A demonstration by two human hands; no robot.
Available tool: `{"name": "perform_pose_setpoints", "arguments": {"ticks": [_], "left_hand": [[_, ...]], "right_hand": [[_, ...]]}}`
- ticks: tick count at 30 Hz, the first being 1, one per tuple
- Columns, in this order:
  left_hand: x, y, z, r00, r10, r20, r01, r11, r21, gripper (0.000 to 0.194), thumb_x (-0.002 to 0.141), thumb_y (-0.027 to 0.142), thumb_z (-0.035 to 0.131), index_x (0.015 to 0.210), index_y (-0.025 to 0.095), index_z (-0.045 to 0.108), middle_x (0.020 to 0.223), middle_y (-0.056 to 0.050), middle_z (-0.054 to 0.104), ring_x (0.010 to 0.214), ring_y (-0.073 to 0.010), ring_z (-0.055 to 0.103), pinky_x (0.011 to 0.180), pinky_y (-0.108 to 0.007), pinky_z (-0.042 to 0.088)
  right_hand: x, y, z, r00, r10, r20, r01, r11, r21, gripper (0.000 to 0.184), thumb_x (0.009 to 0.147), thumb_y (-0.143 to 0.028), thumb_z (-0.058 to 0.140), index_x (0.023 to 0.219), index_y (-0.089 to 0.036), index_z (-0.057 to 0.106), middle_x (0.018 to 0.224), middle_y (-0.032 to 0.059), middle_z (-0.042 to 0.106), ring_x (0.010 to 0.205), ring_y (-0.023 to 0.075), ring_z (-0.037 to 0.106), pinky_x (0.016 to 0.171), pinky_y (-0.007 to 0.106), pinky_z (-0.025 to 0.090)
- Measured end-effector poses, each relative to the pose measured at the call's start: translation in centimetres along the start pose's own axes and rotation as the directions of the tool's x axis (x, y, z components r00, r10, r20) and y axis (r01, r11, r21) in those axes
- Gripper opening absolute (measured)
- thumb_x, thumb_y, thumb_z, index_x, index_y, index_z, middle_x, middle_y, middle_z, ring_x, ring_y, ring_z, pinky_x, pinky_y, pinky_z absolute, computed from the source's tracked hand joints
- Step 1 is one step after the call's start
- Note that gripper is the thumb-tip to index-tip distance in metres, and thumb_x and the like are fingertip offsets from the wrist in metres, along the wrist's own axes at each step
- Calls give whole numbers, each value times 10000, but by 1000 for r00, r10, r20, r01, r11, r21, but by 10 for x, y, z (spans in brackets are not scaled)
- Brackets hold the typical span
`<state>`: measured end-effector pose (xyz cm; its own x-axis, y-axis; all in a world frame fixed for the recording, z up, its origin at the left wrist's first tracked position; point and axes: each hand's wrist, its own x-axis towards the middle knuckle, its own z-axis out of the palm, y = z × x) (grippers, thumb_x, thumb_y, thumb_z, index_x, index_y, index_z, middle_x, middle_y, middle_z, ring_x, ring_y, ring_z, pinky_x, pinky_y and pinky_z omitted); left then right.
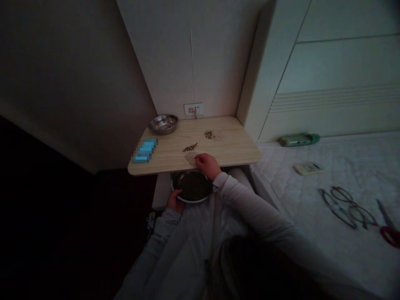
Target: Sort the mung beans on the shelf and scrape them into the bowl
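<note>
My left hand (176,202) grips the near-left rim of a metal bowl (204,196), thumb over the edge. The bowl is held below the front edge of a small wooden table (159,162), and its inside looks dark, with contents I cannot make out. Over that front edge, my right hand (208,165) is closed, fingertips together on a thin, pale, see-through piece (190,157) close to the tabletop. Just beyond it lies a streak of small dark grains (190,147). Farther back sits a second pile of grains (208,134), with finer bits scattered to its right.
A shiny steel bowl (163,124) stands at the table's back left, behind a blurred blue-screened phone (145,150). On the bed at right lie a green bottle (299,140), a small pale box (308,168), glasses (353,208) and red-handled scissors (390,235). A wall socket (193,109) is behind the table.
</note>
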<state>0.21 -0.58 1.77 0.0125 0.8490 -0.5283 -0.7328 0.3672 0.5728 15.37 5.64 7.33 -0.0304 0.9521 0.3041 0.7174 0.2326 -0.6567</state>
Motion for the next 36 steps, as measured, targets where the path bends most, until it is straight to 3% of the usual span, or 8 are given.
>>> {"name": "perform_pose_setpoints", "arguments": {"ticks": [15, 26, 31, 36], "left_hand": [[5, -2, -6, 1000, 6, 10, -6, 1000, -20, 381, 600, 36, 461, 918, 184, 612, 723, -20, 679, 828, -194, 612, 786, -325, 470], [2, -1, -4, 999, -22, -46, 22, 1000, 1, 234, 604, 34, 469, 748, 147, 615, 681, -36, 669, 786, -190, 619, 754, -319, 481], [-3, 0, 1, 998, -1, -61, 1, 1000, 3, 251, 594, 20, 460, 751, 142, 613, 684, -40, 668, 785, -190, 620, 743, -313, 484], [-4, 0, 3, 999, 26, -41, -27, 1000, -13, 266, 587, 7, 449, 736, 154, 614, 643, -26, 663, 789, -191, 619, 760, -328, 477]], "right_hand": [[14, 45, -39, 983, 174, -63, -181, 973, -145, 245, 713, -263, 440, 863, -203, 624, 736, 41, 625, 644, 149, 535, 588, 258, 372], [52, 91, -68, 958, 236, -163, -269, 938, -218, 260, 720, -239, 458, 949, -176, 565, 768, 49, 620, 683, 143, 544, 625, 250, 395], [60, 93, -71, 957, 236, -169, -268, 942, -203, 275, 718, -225, 474, 982, -177, 534, 770, 35, 615, 688, 138, 548, 641, 247, 404], [64, 80, -66, 966, 171, -195, -201, 970, -140, 323, 724, -207, 475, 1041, -151, 506, 793, 42, 618, 728, 143, 554, 694, 263, 415]]}}
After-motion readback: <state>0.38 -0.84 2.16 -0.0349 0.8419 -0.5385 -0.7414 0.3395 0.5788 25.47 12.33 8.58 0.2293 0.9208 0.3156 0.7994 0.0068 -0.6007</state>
